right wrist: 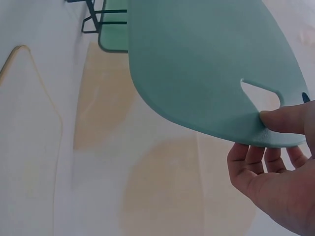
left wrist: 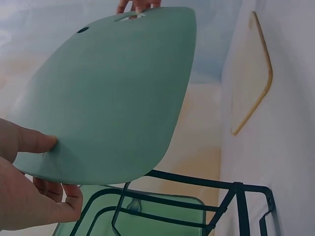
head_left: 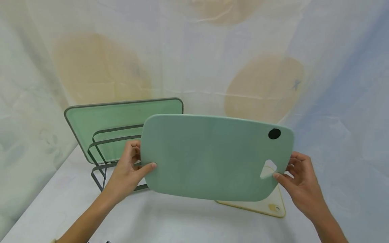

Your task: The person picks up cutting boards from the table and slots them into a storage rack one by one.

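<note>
Plainly, the biggest thing before me is the cloth-covered table (head_left: 170, 222), pale with faint tan blotches, its cloth rising as a backdrop behind everything. Above it I hold a sage-green cutting board (head_left: 212, 155) in the air, broadside to me and tilted slightly down to the right; it is matte, smooth, with rounded corners, a round dark hole near its upper right corner and a teardrop-shaped handle slot just below that. Behind its left end stands a dark wire rack (head_left: 100, 158), with a brighter green board (head_left: 100, 121) with a grey rim standing in it and leaning back. The held board's left edge overlaps the rack from my view, though the left wrist view shows it raised clear above the wires. Under the board's lower right corner a cream-yellow board (head_left: 267, 206) lies flat on the cloth, only a corner of it peeking out. Open tabletop lies in front of and to the right of me. My left hand (head_left: 130, 168) pinches the board's left edge, thumb laid on the near face and fingers curled behind. My right hand (head_left: 299, 182) grips the right edge by the slot, thumb on the front, fingers tucked behind.
</note>
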